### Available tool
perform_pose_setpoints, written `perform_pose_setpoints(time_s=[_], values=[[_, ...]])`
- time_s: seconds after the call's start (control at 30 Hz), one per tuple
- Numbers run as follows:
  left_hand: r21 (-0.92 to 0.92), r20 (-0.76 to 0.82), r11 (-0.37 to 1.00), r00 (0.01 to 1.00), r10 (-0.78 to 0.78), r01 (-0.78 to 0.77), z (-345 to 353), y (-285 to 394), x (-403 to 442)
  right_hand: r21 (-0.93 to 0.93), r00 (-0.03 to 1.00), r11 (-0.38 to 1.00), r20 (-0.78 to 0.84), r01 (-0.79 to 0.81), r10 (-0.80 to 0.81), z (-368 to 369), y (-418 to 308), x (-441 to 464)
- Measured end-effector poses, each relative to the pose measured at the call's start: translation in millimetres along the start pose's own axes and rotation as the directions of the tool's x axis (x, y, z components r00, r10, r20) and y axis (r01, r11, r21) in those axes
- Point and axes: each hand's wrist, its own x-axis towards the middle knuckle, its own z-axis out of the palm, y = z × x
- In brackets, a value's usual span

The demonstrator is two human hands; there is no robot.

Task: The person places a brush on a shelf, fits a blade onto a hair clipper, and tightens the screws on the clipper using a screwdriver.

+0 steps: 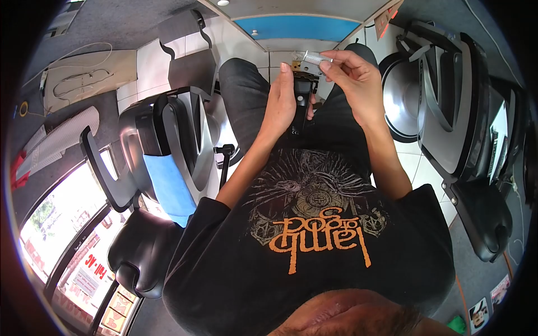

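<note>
My left hand [282, 103] is wrapped around a black hair clipper [303, 91], which stands with its head away from me, above my lap. Its thumb lies along the side near the top. My right hand [357, 81] pinches a silver toothed clipper blade [317, 58] between thumb and fingers. The blade is tilted and sits right at the clipper's head, where a brass-coloured part [296, 65] shows. I cannot tell whether the blade is attached or loose there. The fingers behind the clipper are mostly hidden.
Black and silver barber chairs stand on both sides, the left one [128, 145] with a blue towel [170, 182] over it. A cabinet with a blue drawer [297, 28] is in front of my knees. A board with a cable [84, 81] lies at the left.
</note>
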Motion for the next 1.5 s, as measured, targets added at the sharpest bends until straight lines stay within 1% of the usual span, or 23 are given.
perform_pose_setpoints(time_s=[0.1,0.37,0.47,0.5,0.6,0.7,0.8,0.9,1.0,1.3,1.5], values=[[0.024,0.007,1.0,1.0,-0.004,0.004,-1.2,-1.2,-0.3,-0.071,0.999,0.997,0.035,-0.004,0.006,3.7,-4.0,-1.3],[0.027,0.012,1.0,1.0,-0.007,0.007,-0.8,-1.3,0.4,-0.23,0.999,0.972,0.036,0.044,-0.037,6.6,-1.4,-2.4],[-0.042,0.028,0.999,1.0,-0.011,0.013,-1.3,-3.8,0.1,-0.287,0.998,0.956,0.031,0.066,-0.059,7.8,-1.9,-3.3],[-0.025,0.03,1.0,1.0,-0.003,0.004,-0.7,-3.6,0.2,-0.302,0.997,0.951,0.028,0.071,-0.065,8.2,-2.2,-3.5],[0.013,0.037,1.0,0.999,0.014,-0.015,0.7,-2.4,0.7,-0.362,0.989,0.92,0.036,0.149,-0.146,8.3,2.0,-2.8],[0.023,0.045,1.0,0.999,0.016,-0.017,0.7,-1.0,0.6,-0.469,0.983,0.865,0.06,0.181,-0.173,8.8,-4.6,-3.6],[0.025,0.044,0.999,0.999,0.018,-0.019,1.5,1.5,-0.1,-0.465,0.983,0.866,0.068,0.185,-0.173,8.2,-2.8,-2.4],[0.024,0.039,1.0,0.999,0.015,-0.016,1.8,1.8,-0.3,-0.261,0.996,0.961,0.041,0.091,-0.083,6.8,3.5,-1.3],[0.033,0.039,0.999,0.999,0.011,-0.012,1.2,2.3,0.1,-0.215,1.0,0.976,0.011,0.025,-0.024,7.3,-0.9,-1.7],[0.041,0.034,0.999,0.999,0.008,-0.01,3.0,3.7,0.8,-0.27,0.999,0.962,-0.006,0.045,-0.048,9.5,2.2,-0.4],[0.045,0.02,0.999,1.0,-0.003,0.002,2.9,2.5,1.3,-0.339,0.993,0.934,0.001,0.112,-0.119,10.1,3.2,1.2]])
